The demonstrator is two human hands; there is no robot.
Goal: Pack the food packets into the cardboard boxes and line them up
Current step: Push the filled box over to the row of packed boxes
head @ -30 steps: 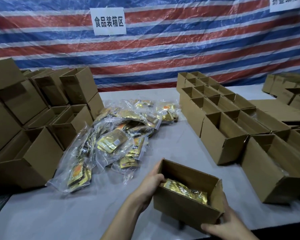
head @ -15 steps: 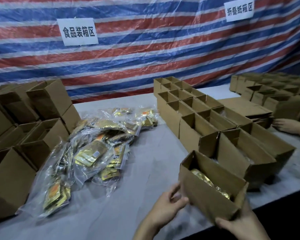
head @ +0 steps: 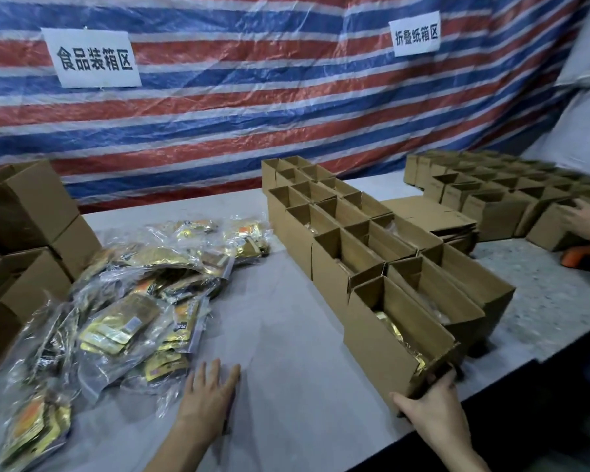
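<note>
Box [head: 380, 349] holding gold packet [head: 394, 330], near right on bench [head: 286, 335], against near end of filled row [head: 331, 267] | gripped at near end by right hand [head: 430, 405], fingers clamped | left hand [head: 210, 396] flat on bench by packet pile [head: 133, 318], fingers apart | step: lining up | next, likely: square up, let go, fetch empty box [head: 24, 212] from left.

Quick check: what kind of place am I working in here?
Likely a makeshift food-packing workstation: rows of open boxes, a pile of food packets on the table, and paper signs on a striped tarp.
</note>
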